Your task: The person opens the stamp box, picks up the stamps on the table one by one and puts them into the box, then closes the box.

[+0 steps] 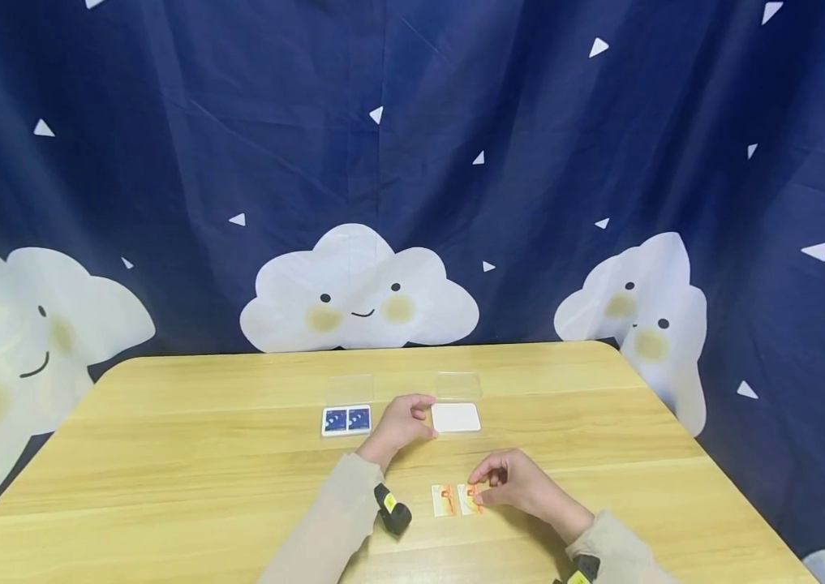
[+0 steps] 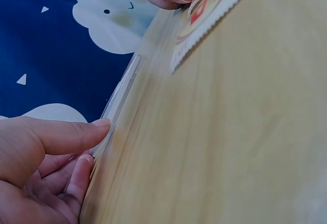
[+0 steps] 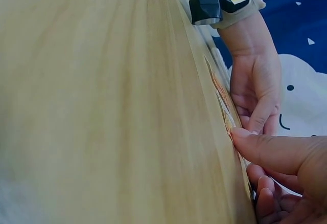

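Lying side by side, slightly right of lower centre in the head view: a left orange packet (image 1: 444, 500) and a right orange packet (image 1: 466, 502), zigzag-edged in the left wrist view. Pinched at the right packet's right side by the right hand (image 1: 522, 484), thumb and bent fingers only slightly parted. Farther up, right of centre, a white flat box (image 1: 457, 418), with a clear lid (image 1: 458, 386) just above; held at its left end between thumb and fingers of the left hand (image 1: 399, 423). Left of that hand, a second box (image 1: 346, 433) containing two blue squares (image 1: 347, 419). Beneath everything, a pale wooden counter (image 1: 200, 470); across the upper frame, a navy curtain (image 1: 295, 122) with smiling clouds.
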A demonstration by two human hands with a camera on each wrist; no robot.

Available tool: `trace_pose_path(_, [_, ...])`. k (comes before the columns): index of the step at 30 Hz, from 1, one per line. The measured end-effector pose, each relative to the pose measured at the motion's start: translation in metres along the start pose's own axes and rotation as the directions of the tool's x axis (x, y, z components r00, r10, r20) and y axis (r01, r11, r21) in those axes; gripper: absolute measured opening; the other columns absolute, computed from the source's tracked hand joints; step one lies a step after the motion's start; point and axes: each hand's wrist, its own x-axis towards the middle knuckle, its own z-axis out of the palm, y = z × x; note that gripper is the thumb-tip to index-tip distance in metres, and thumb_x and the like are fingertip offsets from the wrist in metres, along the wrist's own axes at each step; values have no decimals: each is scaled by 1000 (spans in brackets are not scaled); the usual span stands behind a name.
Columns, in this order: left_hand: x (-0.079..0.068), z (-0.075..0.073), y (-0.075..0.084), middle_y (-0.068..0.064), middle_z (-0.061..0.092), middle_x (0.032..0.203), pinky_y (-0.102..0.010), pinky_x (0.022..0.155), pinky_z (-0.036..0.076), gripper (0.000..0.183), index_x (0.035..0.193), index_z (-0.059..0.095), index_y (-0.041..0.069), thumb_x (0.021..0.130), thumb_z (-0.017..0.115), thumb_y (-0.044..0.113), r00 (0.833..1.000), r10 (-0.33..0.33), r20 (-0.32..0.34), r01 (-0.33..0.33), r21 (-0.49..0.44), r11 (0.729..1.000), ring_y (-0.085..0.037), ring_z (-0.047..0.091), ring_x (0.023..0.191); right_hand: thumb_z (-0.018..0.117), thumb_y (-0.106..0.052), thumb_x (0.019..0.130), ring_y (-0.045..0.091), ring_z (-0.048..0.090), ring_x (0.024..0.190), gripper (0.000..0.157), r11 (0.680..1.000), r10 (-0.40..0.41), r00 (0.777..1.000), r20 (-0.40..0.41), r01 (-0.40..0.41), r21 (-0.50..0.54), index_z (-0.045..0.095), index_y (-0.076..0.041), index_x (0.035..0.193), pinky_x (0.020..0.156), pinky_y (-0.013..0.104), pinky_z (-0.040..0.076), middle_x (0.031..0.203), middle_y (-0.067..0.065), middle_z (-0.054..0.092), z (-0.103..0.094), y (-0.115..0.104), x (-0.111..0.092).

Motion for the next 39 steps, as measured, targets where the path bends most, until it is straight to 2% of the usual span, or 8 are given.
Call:
trace_pose_path(13, [5,0,-2,-8,59,104,-33,81,50,58,119,62,5,65,75,-8,1000,17,2,-17,10,1000,-23,53,96,76,-6,73,8,45,67,22,1000,-3,1000,-8,2,-15,68,-1,93,61,18,42,81,8,57,-2,-2,1])
trace_pose_path(30, [0,3,2,-8,58,100,-30,80,50,58,120,62,2,65,74,-10,1000,9,-11,-9,13,1000,-19,51,91,75,-3,73,10,44,69,21,999,21,1000,-14,-20,35,66,0,92,60,17,40,78,4,51,0,-1,-1])
trace_pose_path(39, [-2,0,-1,-9,57,101,-29,77,50,57,120,61,1,66,73,-10,1000,6,-4,-6,-9,1000,-21,51,93,75,-3,73,9,44,68,21,999,-7,1000,-3,7,36,66,-1,92,59,17,39,77,3,50,2,1,1])
